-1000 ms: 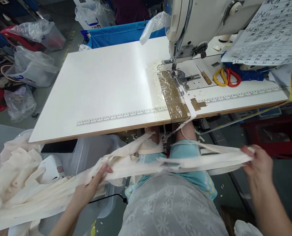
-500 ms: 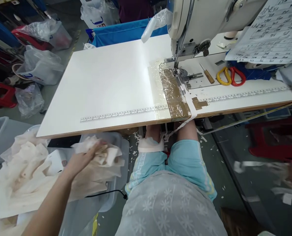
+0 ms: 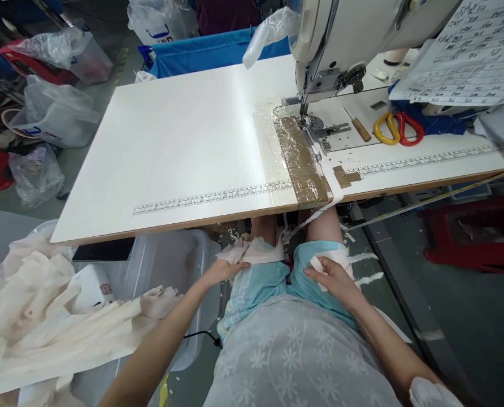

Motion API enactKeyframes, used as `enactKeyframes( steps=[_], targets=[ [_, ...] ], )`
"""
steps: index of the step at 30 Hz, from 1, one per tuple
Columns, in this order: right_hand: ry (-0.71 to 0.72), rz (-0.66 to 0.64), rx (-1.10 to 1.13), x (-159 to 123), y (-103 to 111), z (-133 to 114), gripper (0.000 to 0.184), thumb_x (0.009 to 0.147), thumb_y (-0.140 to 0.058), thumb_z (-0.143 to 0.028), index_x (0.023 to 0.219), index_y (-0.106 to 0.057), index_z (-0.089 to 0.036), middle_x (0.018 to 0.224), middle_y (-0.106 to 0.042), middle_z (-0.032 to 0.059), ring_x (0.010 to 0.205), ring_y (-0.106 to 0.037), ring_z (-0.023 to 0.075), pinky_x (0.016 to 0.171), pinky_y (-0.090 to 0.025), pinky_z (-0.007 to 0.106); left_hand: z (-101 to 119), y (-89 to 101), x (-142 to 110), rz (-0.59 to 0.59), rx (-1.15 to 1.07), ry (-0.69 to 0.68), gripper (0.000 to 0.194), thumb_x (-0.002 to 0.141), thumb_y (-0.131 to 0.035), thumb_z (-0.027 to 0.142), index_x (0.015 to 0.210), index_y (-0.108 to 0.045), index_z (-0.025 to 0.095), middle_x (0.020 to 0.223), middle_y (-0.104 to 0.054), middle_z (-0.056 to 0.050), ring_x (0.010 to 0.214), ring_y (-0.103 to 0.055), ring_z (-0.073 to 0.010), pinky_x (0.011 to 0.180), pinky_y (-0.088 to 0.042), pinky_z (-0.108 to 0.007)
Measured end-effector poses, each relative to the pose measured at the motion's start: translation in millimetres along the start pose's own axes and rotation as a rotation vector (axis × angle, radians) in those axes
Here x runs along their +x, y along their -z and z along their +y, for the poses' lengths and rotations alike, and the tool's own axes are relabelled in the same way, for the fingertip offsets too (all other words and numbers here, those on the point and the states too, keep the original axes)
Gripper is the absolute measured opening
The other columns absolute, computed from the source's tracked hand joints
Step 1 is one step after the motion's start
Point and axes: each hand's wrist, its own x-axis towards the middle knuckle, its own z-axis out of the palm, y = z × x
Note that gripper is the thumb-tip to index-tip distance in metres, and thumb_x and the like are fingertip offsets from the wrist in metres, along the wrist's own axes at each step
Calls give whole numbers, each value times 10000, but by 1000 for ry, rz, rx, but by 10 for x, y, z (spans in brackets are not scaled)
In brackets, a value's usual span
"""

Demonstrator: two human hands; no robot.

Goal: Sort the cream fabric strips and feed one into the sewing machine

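Note:
Over my left thigh lies a piece of cream fabric (image 3: 263, 252), and my left hand (image 3: 222, 272) is closed on its left end. My right hand (image 3: 335, 281), above the right thigh, pinches some white fabric strips (image 3: 340, 259) whose loose tails hang off to the right. Part of the strips is hidden behind the fingers. In front of both hands is the sewing machine (image 3: 320, 85), with a white tape (image 3: 331, 182) running from its needle area over the table edge toward my lap.
The white table (image 3: 184, 141) ends just beyond my knees. Scissors (image 3: 398, 129) and a wooden-handled awl (image 3: 359, 125) lie right of the needle. To the left, a heap of cream fabric (image 3: 44, 316), a phone (image 3: 103, 249) and a white box (image 3: 91, 285) rest on a plastic bin (image 3: 204, 249).
My left hand has come from the fabric heap to my lap, taking hold of the cream piece. My right hand has swung in from the far right with white strips.

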Motion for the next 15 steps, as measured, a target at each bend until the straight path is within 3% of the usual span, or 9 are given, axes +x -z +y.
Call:
enactKeyframes(
  steps=[2,4,6,9,15],
  targets=[
    [-204,-200,188,-18,-188,-95,352,601,-795,-425,812,-681,-167,514,-505,-67,412,-379,77,373,-238,193,-67,-114,75,72,42,-45,575,725,-633,604,1138,-628,205,1204,-668,-118,1162,-580,-295,1014,-435,-407],
    [-364,-288,311,-4,-400,-125,300,607,-785,-339,825,-710,-146,470,-487,-73,356,-336,60,322,-157,184,-132,-154,115,127,35,-55,480,774,-568,579,1063,-619,199,1122,-681,-122,1084,-616,-284,956,-472,-407],
    [-435,-228,359,84,-627,-93,166,616,-768,-268,681,-679,-144,444,-495,-62,330,-333,51,291,-145,175,-174,-153,128,130,20,-74,426,788,-544,577,982,-613,203,1048,-686,-118,1022,-632,-280,905,-495,-400],
    [-464,-85,387,303,-895,-3,229,663,-744,-226,527,-570,-164,404,-479,-57,304,-315,37,272,-178,157,-162,-135,124,133,6,-100,387,800,-532,588,872,-597,213,940,-683,-96,957,-640,-270,858,-506,-379],
    [-494,-34,530,515,-1042,8,278,763,-717,-314,579,-571,-166,450,-500,-47,300,-321,29,265,-202,147,63,-144,119,171,-7,-94,355,852,-535,568,729,-565,236,685,-610,-34,782,-646,-242,693,-510,-324]
  ],
)
